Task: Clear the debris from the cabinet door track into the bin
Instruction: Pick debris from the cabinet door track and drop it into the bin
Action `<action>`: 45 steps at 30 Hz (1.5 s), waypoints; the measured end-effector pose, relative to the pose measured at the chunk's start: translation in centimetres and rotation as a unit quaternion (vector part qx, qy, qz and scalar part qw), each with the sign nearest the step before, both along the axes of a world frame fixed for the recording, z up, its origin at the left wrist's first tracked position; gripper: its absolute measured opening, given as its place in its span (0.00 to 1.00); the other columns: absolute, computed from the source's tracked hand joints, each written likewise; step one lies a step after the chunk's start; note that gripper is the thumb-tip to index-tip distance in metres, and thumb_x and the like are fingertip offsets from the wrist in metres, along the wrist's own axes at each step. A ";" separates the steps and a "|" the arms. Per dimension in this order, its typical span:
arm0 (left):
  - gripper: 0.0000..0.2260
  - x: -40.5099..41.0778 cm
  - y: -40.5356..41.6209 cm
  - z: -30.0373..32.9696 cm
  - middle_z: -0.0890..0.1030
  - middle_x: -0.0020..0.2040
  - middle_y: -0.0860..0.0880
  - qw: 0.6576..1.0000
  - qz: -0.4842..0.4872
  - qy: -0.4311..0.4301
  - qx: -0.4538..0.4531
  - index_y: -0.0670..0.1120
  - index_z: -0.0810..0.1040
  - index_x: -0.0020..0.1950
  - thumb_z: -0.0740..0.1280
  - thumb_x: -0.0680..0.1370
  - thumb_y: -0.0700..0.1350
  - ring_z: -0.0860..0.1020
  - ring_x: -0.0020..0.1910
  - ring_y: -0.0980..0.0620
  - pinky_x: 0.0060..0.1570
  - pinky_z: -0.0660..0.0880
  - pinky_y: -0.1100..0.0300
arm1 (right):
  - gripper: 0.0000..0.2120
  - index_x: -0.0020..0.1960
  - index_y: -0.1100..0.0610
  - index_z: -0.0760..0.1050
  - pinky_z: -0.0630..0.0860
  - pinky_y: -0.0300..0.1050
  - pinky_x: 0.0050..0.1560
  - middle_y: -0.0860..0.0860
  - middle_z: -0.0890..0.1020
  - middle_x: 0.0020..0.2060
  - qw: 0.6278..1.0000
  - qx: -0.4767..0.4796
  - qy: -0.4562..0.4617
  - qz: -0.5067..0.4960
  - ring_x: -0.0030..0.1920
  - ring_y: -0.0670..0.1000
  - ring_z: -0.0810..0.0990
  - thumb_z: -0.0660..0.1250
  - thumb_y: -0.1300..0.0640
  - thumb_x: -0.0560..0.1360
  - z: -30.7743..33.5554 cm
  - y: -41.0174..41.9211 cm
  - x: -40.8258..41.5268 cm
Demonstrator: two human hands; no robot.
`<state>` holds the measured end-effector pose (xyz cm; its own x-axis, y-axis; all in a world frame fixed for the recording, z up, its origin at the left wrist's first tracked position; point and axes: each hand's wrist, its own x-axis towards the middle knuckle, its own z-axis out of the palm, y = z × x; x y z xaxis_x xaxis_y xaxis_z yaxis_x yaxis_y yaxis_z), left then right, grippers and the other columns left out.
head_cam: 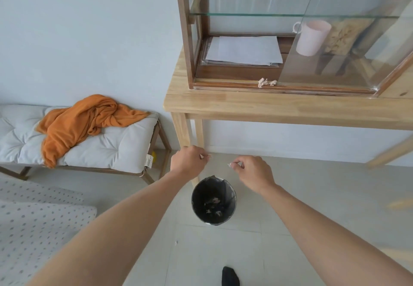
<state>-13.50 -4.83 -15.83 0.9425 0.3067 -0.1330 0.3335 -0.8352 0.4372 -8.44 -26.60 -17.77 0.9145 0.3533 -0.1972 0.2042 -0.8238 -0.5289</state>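
Observation:
A small black bin (228,198) stands on the tiled floor below the table, with scraps of debris lying in its bottom. My left hand (187,160) hovers above the bin's left side, its fingertips pinched on a tiny pale scrap. My right hand (252,170) hovers above the bin's right side, also pinching a small pale scrap. Crumpled pale paper debris (266,82) lies in the cabinet door track (223,84) of the wooden glass cabinet, just left of the sliding glass door (335,66).
The cabinet sits on a light wooden table (245,106); inside are white papers (243,51) and a pink mug (312,37). A cushioned bench (116,144) with an orange cloth (80,122) stands at left. A dotted mattress (33,225) lies lower left.

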 end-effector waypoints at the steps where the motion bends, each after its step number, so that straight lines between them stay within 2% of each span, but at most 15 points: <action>1: 0.10 -0.2 -0.2 -1.3 0.81 0.45 0.57 1.000 0.006 0.011 -0.002 0.56 0.87 0.58 0.68 0.83 0.55 0.78 0.42 0.52 0.31 0.66 0.63 | 0.10 0.54 0.44 0.86 0.73 0.45 0.40 0.42 0.84 0.37 1.000 -0.004 0.006 0.007 0.42 0.52 0.83 0.67 0.45 0.83 -1.3 0.1 -0.3; 3: 0.09 -0.4 -0.5 -3.8 0.83 0.49 0.56 0.999 0.018 0.036 -0.008 0.55 0.87 0.58 0.69 0.83 0.55 0.78 0.44 0.52 0.34 0.69 0.62 | 0.11 0.54 0.45 0.87 0.78 0.47 0.46 0.45 0.88 0.43 0.999 -0.017 0.022 0.018 0.47 0.54 0.85 0.66 0.45 0.82 -3.7 0.3 -0.7; 6: 0.10 -0.2 -0.8 -6.7 0.85 0.55 0.52 0.997 0.028 0.078 -0.005 0.56 0.86 0.61 0.70 0.82 0.55 0.82 0.50 0.49 0.44 0.78 0.57 | 0.11 0.54 0.46 0.86 0.82 0.49 0.50 0.46 0.89 0.43 0.998 -0.037 0.048 0.032 0.49 0.55 0.86 0.65 0.46 0.82 -7.0 0.7 -0.7; 8: 0.13 0.0 -0.9 -8.2 0.85 0.59 0.51 0.994 0.032 0.101 -0.006 0.56 0.83 0.66 0.71 0.82 0.54 0.83 0.56 0.46 0.51 0.80 0.53 | 0.12 0.58 0.45 0.85 0.82 0.50 0.52 0.47 0.89 0.46 0.996 -0.046 0.061 0.038 0.52 0.56 0.86 0.65 0.45 0.82 -8.5 0.9 -0.4; 11: 0.17 0.0 -0.6 -9.5 0.84 0.61 0.50 0.992 0.036 0.123 0.001 0.56 0.80 0.70 0.71 0.82 0.54 0.83 0.58 0.46 0.50 0.78 0.55 | 0.15 0.66 0.44 0.83 0.80 0.50 0.56 0.48 0.89 0.51 0.995 -0.054 0.072 0.039 0.57 0.56 0.85 0.65 0.45 0.82 -9.6 0.9 -0.1; 14: 0.17 -0.3 -0.2 -9.3 0.85 0.61 0.50 0.992 0.034 0.121 0.005 0.56 0.79 0.71 0.70 0.82 0.55 0.83 0.57 0.47 0.46 0.75 0.58 | 0.15 0.66 0.46 0.82 0.81 0.51 0.57 0.48 0.89 0.49 0.995 -0.058 0.068 0.041 0.56 0.56 0.85 0.65 0.45 0.82 -9.2 0.4 0.2; 17: 0.17 -0.3 0.3 -7.5 0.85 0.61 0.50 0.995 0.032 0.096 0.003 0.55 0.79 0.71 0.69 0.82 0.56 0.83 0.55 0.48 0.39 0.72 0.63 | 0.17 0.68 0.47 0.81 0.81 0.50 0.56 0.48 0.89 0.49 0.997 -0.047 0.050 0.034 0.55 0.56 0.86 0.65 0.44 0.83 -7.4 -0.1 0.6; 20: 0.17 0.2 0.7 -4.2 0.86 0.55 0.53 0.998 0.027 0.055 0.007 0.56 0.80 0.70 0.69 0.82 0.57 0.81 0.46 0.53 0.34 0.68 0.63 | 0.17 0.69 0.47 0.81 0.78 0.49 0.51 0.44 0.87 0.43 0.999 -0.023 0.020 0.019 0.51 0.54 0.85 0.65 0.44 0.83 -4.4 -0.5 1.2; 25: 0.17 1.0 1.0 2.8 0.84 0.46 0.59 1.000 0.010 -0.016 0.010 0.58 0.80 0.69 0.67 0.81 0.59 0.79 0.43 0.54 0.43 0.77 0.57 | 0.17 0.67 0.44 0.81 0.73 0.46 0.45 0.40 0.82 0.36 0.999 0.013 -0.033 -0.019 0.43 0.50 0.80 0.65 0.41 0.82 2.3 -1.1 1.8; 28: 0.17 1.7 1.2 6.9 0.85 0.46 0.59 0.998 -0.003 -0.052 0.019 0.59 0.80 0.68 0.67 0.80 0.60 0.81 0.45 0.53 0.46 0.78 0.55 | 0.16 0.67 0.44 0.81 0.72 0.46 0.45 0.41 0.83 0.36 0.997 0.021 -0.065 -0.032 0.44 0.50 0.81 0.65 0.41 0.82 6.5 -1.7 2.4; 30: 0.17 2.4 1.2 9.2 0.83 0.44 0.60 0.997 -0.011 -0.069 0.023 0.59 0.80 0.68 0.68 0.80 0.60 0.81 0.48 0.52 0.45 0.76 0.55 | 0.16 0.67 0.44 0.81 0.76 0.48 0.47 0.42 0.85 0.35 0.996 0.026 -0.076 -0.039 0.46 0.52 0.84 0.64 0.42 0.83 9.0 -2.2 2.8; 32: 0.17 3.3 1.1 11.3 0.82 0.43 0.60 0.996 -0.017 -0.084 0.031 0.59 0.80 0.68 0.68 0.81 0.60 0.81 0.50 0.51 0.46 0.75 0.55 | 0.16 0.66 0.45 0.81 0.79 0.50 0.51 0.43 0.87 0.37 0.995 0.031 -0.088 -0.047 0.49 0.53 0.85 0.64 0.42 0.82 11.3 -2.6 3.3; 36: 0.17 5.9 0.3 14.6 0.85 0.47 0.58 0.993 -0.025 -0.106 0.034 0.59 0.80 0.68 0.68 0.81 0.60 0.82 0.54 0.48 0.51 0.79 0.51 | 0.16 0.67 0.45 0.82 0.81 0.51 0.56 0.46 0.89 0.43 0.991 0.030 -0.120 -0.058 0.54 0.55 0.86 0.64 0.43 0.82 14.6 -3.3 5.5; 41: 0.18 10.0 -1.9 16.0 0.86 0.48 0.56 0.990 -0.047 -0.125 0.045 0.59 0.80 0.69 0.69 0.80 0.60 0.82 0.54 0.47 0.51 0.79 0.52 | 0.15 0.65 0.44 0.82 0.75 0.48 0.49 0.43 0.85 0.42 0.986 0.000 -0.153 -0.066 0.57 0.56 0.84 0.65 0.45 0.82 16.3 -3.4 9.5; 45: 0.18 13.6 -4.0 15.5 0.86 0.51 0.54 0.990 -0.057 -0.123 0.046 0.62 0.80 0.67 0.70 0.78 0.62 0.82 0.56 0.46 0.47 0.77 0.52 | 0.16 0.66 0.43 0.82 0.76 0.50 0.49 0.48 0.89 0.51 0.983 -0.010 -0.170 -0.068 0.58 0.59 0.85 0.64 0.46 0.81 16.2 -3.1 12.6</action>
